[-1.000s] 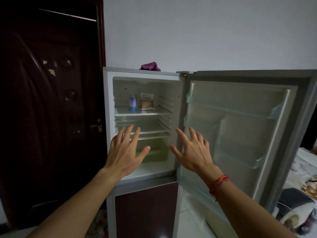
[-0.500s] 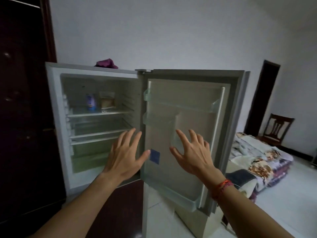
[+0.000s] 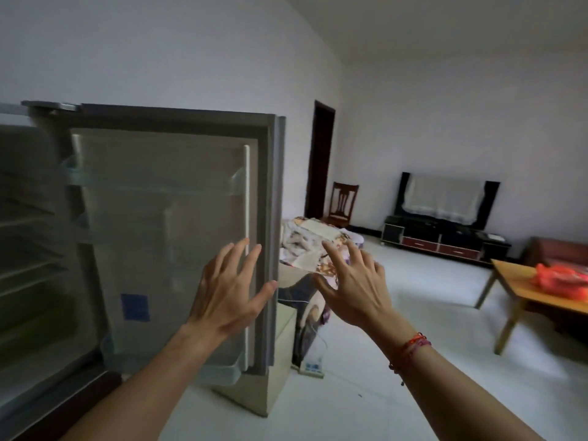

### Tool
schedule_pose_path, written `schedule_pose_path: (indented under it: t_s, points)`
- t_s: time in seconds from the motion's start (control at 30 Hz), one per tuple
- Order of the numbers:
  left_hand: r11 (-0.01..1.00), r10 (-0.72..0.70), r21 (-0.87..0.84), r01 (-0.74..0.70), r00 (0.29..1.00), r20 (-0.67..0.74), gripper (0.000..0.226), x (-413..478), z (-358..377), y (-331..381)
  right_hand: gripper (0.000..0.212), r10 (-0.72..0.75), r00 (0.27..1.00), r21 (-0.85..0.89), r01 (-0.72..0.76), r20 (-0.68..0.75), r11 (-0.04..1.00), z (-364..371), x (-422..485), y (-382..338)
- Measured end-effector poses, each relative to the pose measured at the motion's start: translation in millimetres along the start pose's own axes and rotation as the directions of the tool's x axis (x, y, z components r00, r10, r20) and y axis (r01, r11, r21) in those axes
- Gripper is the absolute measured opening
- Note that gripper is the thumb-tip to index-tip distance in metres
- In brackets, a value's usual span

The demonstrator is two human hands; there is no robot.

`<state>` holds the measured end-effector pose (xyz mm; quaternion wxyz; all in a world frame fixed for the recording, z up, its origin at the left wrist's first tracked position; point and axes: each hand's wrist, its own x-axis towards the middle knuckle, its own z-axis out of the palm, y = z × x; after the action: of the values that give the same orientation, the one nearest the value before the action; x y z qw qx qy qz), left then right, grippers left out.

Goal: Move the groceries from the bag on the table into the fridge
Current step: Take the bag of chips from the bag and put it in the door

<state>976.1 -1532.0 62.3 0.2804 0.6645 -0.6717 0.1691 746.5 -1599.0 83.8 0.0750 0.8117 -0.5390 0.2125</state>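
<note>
The fridge's upper door [image 3: 165,218] stands wide open at the left, its clear door racks bare. Part of the fridge compartment [image 3: 28,249] with wire shelves shows at the far left edge. My left hand [image 3: 229,288] is raised in front of the door's outer edge, fingers spread, holding nothing. My right hand [image 3: 353,281] is raised beside it, fingers spread and empty, a red string bracelet on the wrist. An orange plastic bag [image 3: 561,278] lies on a wooden table [image 3: 521,297] at the far right.
A pile of patterned bedding [image 3: 318,246] lies behind the fridge door. A wooden chair [image 3: 342,202] stands by a dark doorway. A covered TV on a low black stand [image 3: 445,237] is against the far wall. A white scale [image 3: 311,367] sits on the pale floor.
My view has swung right, away from the fridge interior toward the room. The table with the orange bag has come into sight. Both hands stay raised and empty.
</note>
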Motion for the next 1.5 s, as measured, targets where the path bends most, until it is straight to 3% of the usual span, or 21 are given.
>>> schedule_pose_path:
  t_s: [0.23, 0.37, 0.7, 0.97, 1.5]
  points:
    - [0.959, 0.216, -0.193, -0.208, 0.976, 0.025, 0.078, 26.8, 35.0, 57.8, 0.083, 0.266, 0.961, -0.112, -0.272, -0.071, 0.956, -20.6, -56.6, 49.0]
    - [0.91, 0.328, -0.283, -0.303, 0.944, 0.042, 0.081, 23.9, 47.5, 96.6, 0.071, 0.411, 0.905, -0.183, -0.425, -0.114, 0.886, -37.9, -101.7, 70.5]
    - [0.706, 0.59, -0.479, -0.521, 0.807, -0.009, 0.075, -12.4, 49.3, 207.1, 0.077, 0.628, 0.739, -0.313, -0.672, -0.242, 0.671, -95.2, -232.1, 104.8]
    - [0.62, 0.678, -0.519, -0.589, 0.735, -0.024, 0.074, -39.1, 50.9, 281.7, 0.07, 0.702, 0.656, -0.299, -0.753, -0.278, 0.586, -129.1, -300.6, 133.8]
    - [0.667, 0.672, -0.45, -0.593, 0.74, 0.02, 0.084, -49.1, 60.6, 362.0, 0.07, 0.722, 0.638, -0.285, -0.768, -0.269, 0.573, -146.9, -342.7, 204.5]
